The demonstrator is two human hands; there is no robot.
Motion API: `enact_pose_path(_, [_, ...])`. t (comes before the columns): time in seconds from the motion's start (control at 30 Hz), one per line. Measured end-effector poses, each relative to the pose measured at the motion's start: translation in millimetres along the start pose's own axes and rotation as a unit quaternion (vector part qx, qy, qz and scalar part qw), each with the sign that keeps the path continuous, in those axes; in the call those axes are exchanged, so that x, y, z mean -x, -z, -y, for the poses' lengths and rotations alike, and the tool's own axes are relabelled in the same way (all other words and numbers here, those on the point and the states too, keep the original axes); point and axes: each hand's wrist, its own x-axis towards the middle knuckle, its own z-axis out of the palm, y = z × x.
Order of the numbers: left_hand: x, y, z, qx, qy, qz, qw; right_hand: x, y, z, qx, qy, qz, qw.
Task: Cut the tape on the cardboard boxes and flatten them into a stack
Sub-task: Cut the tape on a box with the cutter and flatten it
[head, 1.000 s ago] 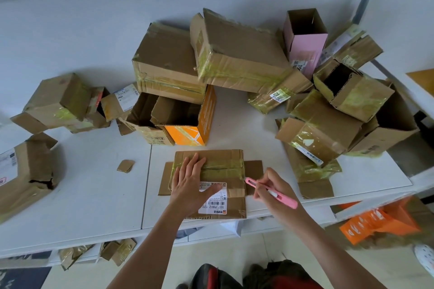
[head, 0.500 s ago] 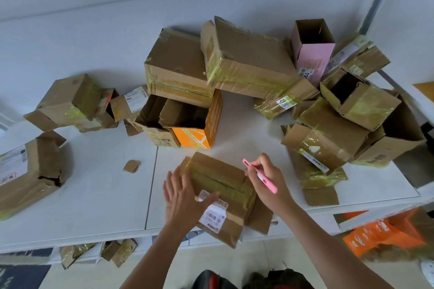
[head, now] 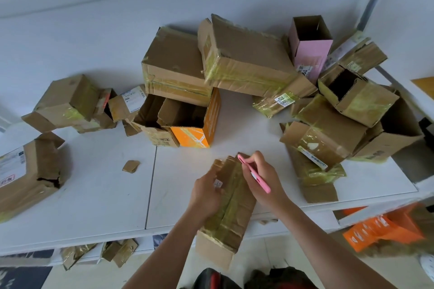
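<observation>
While my left hand (head: 206, 192) grips the taped box (head: 231, 204) overhanging the surface's (head: 94, 195) near edge, right hand (head: 260, 178) clamped on the pink cutter (head: 254, 175), a blade slip could nick my fingers.

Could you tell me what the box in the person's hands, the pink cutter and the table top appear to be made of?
Box: brown corrugated cardboard, matte and creased, with glossy yellowish tape bands that catch the light. Pink cutter: apparently smooth moulded plastic, uniform in colour; its blade is not visible. Table top: a smooth white panel with a seam, probably laminate or painted board, though that cannot be told for sure.
</observation>
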Motion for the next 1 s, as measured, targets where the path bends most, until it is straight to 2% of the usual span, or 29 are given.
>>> enact_pose_path(0.13, [-7, 4, -10, -0.007, -0.02, -0.019, 1.0, 4, 2, -7, 0.033, -0.019, 0.007, 0.999])
enact_pose_path(0.23, [-2, 4, -15, -0.067, -0.064, -0.054, 0.994, 7, 5, -12, 0.051, -0.027, 0.004, 0.998])
enact_pose_path(0.3, [5, -4, -16, -0.139, -0.094, 0.001, 0.986, 7, 5, -13, 0.055, -0.033, 0.009, 0.998])
enact_pose_path(0.37, [13, -16, -13, -0.249, -0.073, 0.088, 0.962, 5, 3, -15, 0.073, -0.039, -0.001, 0.997])
enact_pose_path(0.47, [19, -30, -5, -0.354, -0.075, 0.099, 0.927, 2, 0, -15, 0.094, -0.029, -0.023, 0.995])
enact_pose_path(0.63, [-11, 6, 15, -0.354, -0.132, 0.042, 0.925, 13, 9, -12, -0.039, -0.082, -0.01, 0.996])
enact_pose_path(0.73, [-28, 31, 48, -0.31, -0.153, 0.077, 0.935, 36, 5, -9, -0.119, -0.118, 0.008, 0.986])
enact_pose_path(0.8, [-32, 32, 62, -0.282, -0.166, 0.086, 0.941, 48, 2, -8, -0.186, -0.147, -0.01, 0.971])
enact_pose_path(0.87, [-32, 26, 66, -0.299, -0.173, 0.069, 0.936, 46, 4, -9, -0.242, -0.185, -0.026, 0.952])
enact_pose_path(1.0, [-29, 21, 64, -0.319, -0.169, 0.05, 0.931, 26, 7, -3, -0.302, -0.239, -0.046, 0.922])
